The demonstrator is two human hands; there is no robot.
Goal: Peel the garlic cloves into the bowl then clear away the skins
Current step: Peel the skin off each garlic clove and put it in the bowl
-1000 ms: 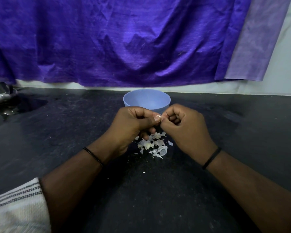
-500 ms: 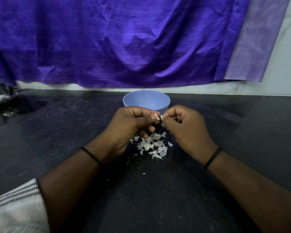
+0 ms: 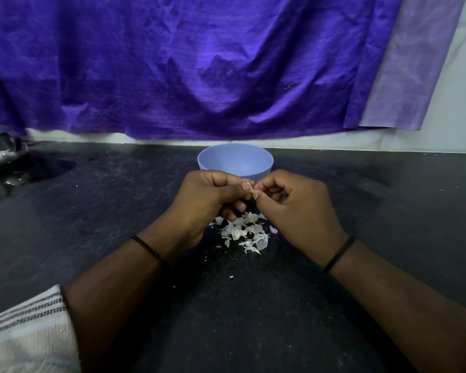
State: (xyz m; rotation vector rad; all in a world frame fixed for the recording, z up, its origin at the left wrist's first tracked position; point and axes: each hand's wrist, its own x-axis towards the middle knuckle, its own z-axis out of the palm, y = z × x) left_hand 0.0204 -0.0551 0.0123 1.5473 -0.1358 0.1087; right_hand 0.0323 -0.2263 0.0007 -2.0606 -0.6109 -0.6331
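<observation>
Lifting from the garlic clove (image 3: pixel 246 187), skin now flares.

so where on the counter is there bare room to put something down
Bare counter lies right of the right hand, and more between the metal pot and the left hand. It is crowded in the middle: both hands, the garlic skins beneath them, and the bowl just behind.
</observation>
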